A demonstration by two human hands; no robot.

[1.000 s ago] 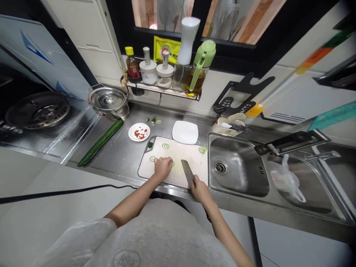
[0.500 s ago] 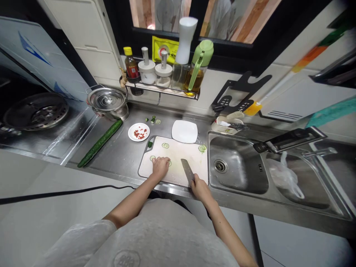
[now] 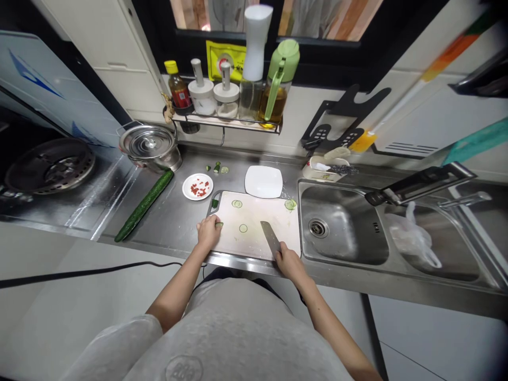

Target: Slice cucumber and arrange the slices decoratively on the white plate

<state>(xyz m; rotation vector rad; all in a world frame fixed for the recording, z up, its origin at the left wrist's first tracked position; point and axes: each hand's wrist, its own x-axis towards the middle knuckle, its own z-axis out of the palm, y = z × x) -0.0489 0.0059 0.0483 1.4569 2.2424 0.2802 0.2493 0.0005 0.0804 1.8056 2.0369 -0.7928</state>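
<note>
A white cutting board [image 3: 257, 233] lies on the steel counter with a few cucumber slices [image 3: 243, 228] scattered on it. My left hand [image 3: 208, 231] rests at the board's left edge, fingers curled on a cucumber slice there. My right hand [image 3: 289, 262] grips the handle of a knife [image 3: 270, 238], whose blade lies flat over the board's right part. A whole cucumber [image 3: 144, 204] lies on the counter to the left.
A small dish of red bits [image 3: 197, 187] and a square white plate [image 3: 264, 181] stand behind the board. A lidded pot [image 3: 148, 145] is at the back left, a condiment rack [image 3: 226, 114] on the wall, a sink [image 3: 341, 233] at the right.
My left hand has slid from the middle of the board to its left edge, uncovering a slice. The knife hand has stayed put. The camera tilted slightly.
</note>
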